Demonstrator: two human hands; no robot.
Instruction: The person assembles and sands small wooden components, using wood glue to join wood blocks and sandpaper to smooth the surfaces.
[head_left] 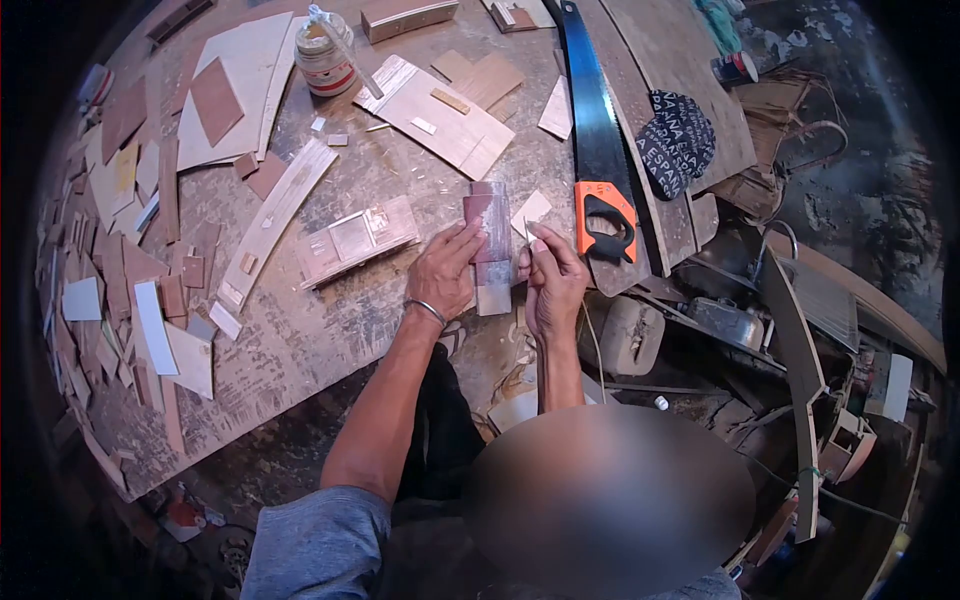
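My left hand (445, 270), with a metal bangle on its wrist, lies flat on a narrow wooden strip (490, 240) at the workbench's near edge, fingers spread over its reddish-brown upper part. My right hand (552, 280) is against the strip's right side, fingertips pinched together near a small pale wood chip (531, 211). Whether anything sits in that pinch is too small to tell. The strip runs away from me, and its lower pale end sticks out between both hands.
A handsaw (600, 150) with an orange and black handle lies just right of my hands. A framed veneer panel (355, 240), a curved slat (280, 215), a plywood board (440, 110) and a glue jar (325, 55) are on the bench (300, 340). Several scraps cover the left side.
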